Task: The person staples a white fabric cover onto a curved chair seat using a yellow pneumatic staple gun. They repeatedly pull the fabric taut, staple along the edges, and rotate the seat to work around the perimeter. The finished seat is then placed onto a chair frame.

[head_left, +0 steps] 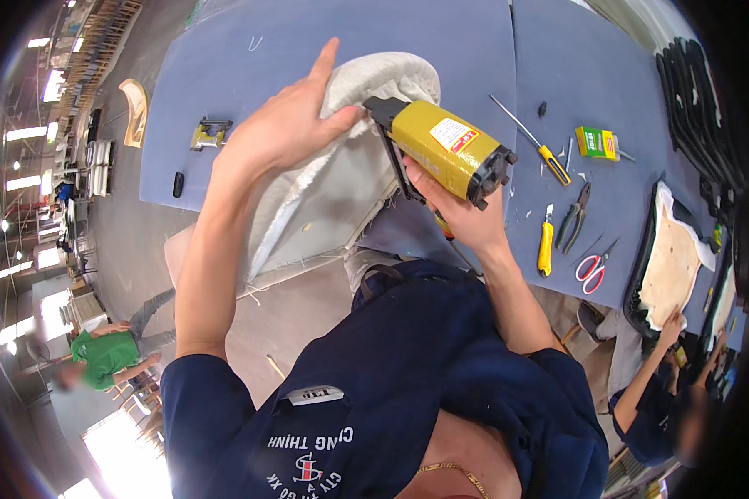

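Note:
A cream upholstered chair piece (395,66) with a curved, padded rim and a pale inner panel leans against the near edge of the table. My left hand (287,129) grips its rim, thumb across the fabric and index finger stretched out. In my right hand (462,208) is a yellow pneumatic staple gun (429,133), held by its handle. The gun's black nose is at the inside of the rim, beside my left thumb. Whether the nose touches the fabric, I cannot tell. My right fingers are partly hidden behind the gun.
On the blue-grey table (374,29) lie a screwdriver (549,162), pliers (574,218), a yellow utility knife (546,241), scissors (592,270), a small green-yellow box (596,143) and another staple gun (210,133). At right, a co-worker's hand (672,328) touches a black-edged padded panel (670,258).

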